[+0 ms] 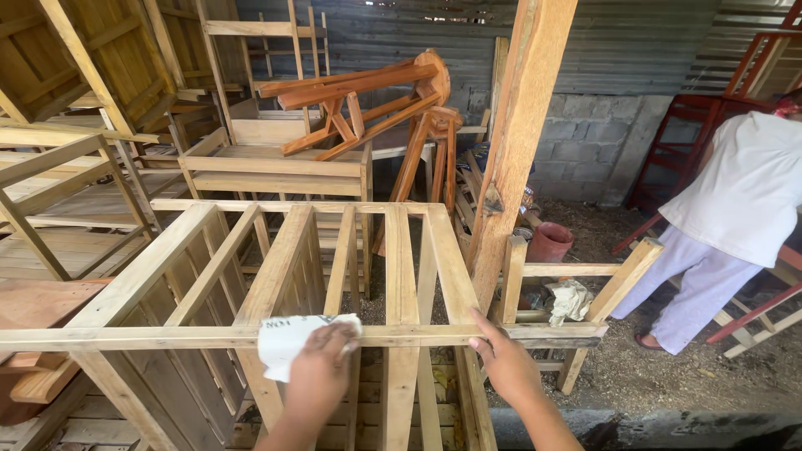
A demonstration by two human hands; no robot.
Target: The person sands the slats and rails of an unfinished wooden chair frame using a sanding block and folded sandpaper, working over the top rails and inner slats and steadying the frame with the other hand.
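Sandpaper (288, 341) sits pressed under the left hand (322, 367) on the near rail of the bare wooden frame (276, 276), at seven o'clock. Right hand (501, 359) lies open, bracing the rail at five o'clock. Best rubbed along the grain.

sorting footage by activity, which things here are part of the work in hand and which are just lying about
In hand:
left hand pressing a white sheet of sandpaper on the front rail
right hand steadying the unfinished wooden frame

Lying about:
overturned stools
red pot
crumpled rag
red ladder
another person bent over nearby
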